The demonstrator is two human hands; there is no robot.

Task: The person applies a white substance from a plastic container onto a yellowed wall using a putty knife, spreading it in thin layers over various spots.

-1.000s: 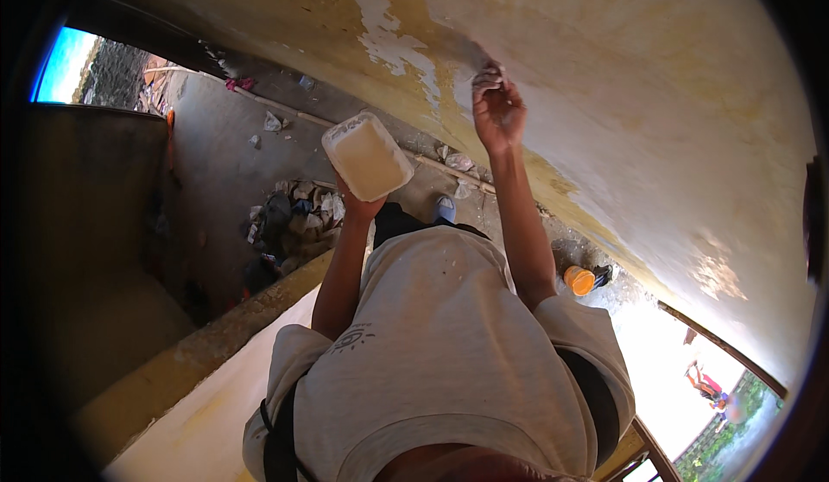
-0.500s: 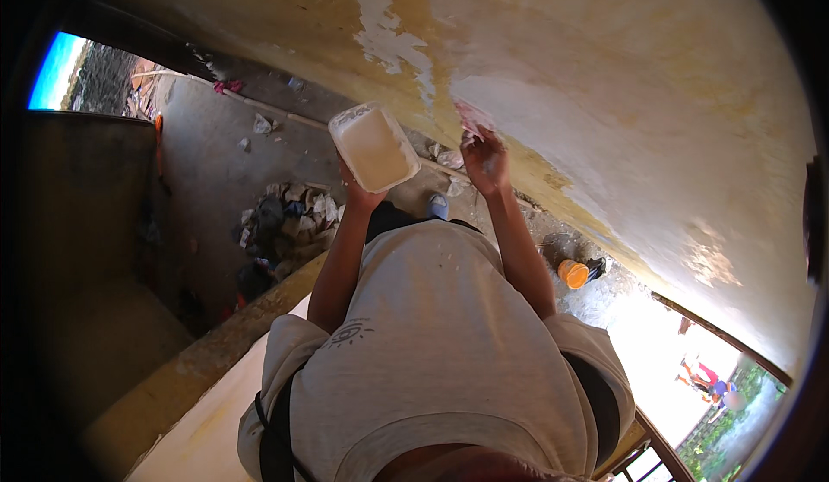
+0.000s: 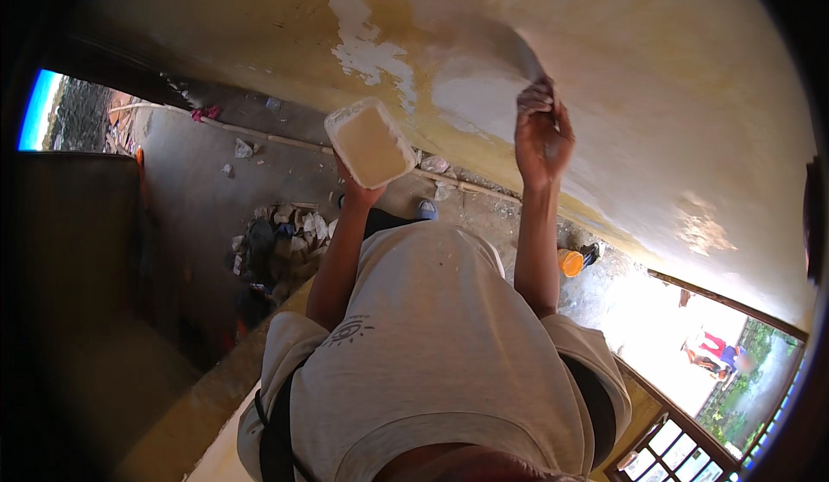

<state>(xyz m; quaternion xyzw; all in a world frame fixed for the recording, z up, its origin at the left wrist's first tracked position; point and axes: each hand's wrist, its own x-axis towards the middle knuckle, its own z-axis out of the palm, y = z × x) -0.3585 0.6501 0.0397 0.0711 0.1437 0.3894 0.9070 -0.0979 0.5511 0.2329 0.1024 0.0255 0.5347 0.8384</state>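
My left hand (image 3: 361, 190) is closed on the lower edge of a white rectangular tub (image 3: 374, 143), its rim smeared and its inside pale cream; part of the hand is hidden beneath it. To the right, my right hand (image 3: 544, 136) is raised with its fingers closed round a thin, flat scraper (image 3: 527, 57), blurred by motion. The scraper lies at the wall (image 3: 639, 102), a yellowish surface with smooth pale coated areas. Left of the scraper, a white patch (image 3: 367, 46) with ragged edges runs down the wall.
A long pole (image 3: 285, 140) lies along the floor by the wall foot. At left is a heap of rubble and scraps (image 3: 285, 240). An orange bucket (image 3: 570, 263) stands at right. Beyond the opening at lower right a person (image 3: 721, 357) is outside. A low ledge (image 3: 199, 396) runs behind me.
My right hand has moved up and to the right along the wall with the scraper. The left hand still holds the tub in nearly the same place. My view has turned slightly.
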